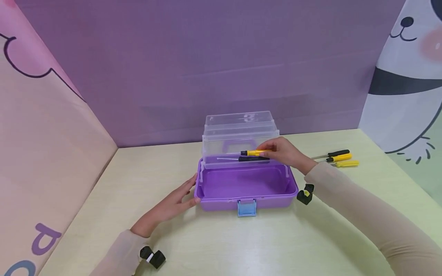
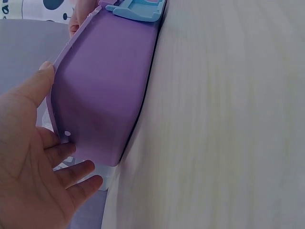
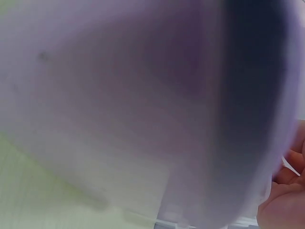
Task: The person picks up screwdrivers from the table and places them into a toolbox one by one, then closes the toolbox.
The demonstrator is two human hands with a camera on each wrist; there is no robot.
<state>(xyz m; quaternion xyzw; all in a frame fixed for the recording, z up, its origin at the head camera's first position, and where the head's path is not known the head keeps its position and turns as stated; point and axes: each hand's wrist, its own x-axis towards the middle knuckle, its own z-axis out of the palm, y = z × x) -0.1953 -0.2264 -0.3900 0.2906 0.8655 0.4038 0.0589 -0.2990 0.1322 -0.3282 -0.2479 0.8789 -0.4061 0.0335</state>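
Note:
A purple toolbox (image 1: 246,204) with a pale blue latch (image 1: 246,208) stands on the table, its clear upper part raised at the back. My right hand (image 1: 284,153) pinches a yellow-handled screwdriver (image 1: 253,152) with a black collar, over the clear upper tray (image 1: 221,165). Just below it lies a black-handled screwdriver (image 1: 253,159), apparently in that tray. At the box's left end, my left hand (image 1: 169,207) rests with its thumb at the rim and its fingers spread along the end wall, as the left wrist view shows. The right wrist view is mostly blurred by a near surface.
To the right of the box lie a black screwdriver (image 1: 338,153), a yellow-and-black screwdriver (image 1: 341,157) and a yellow screwdriver (image 1: 347,163). A purple backdrop (image 1: 155,76) rises behind the table (image 1: 165,165), with printed panels on both sides.

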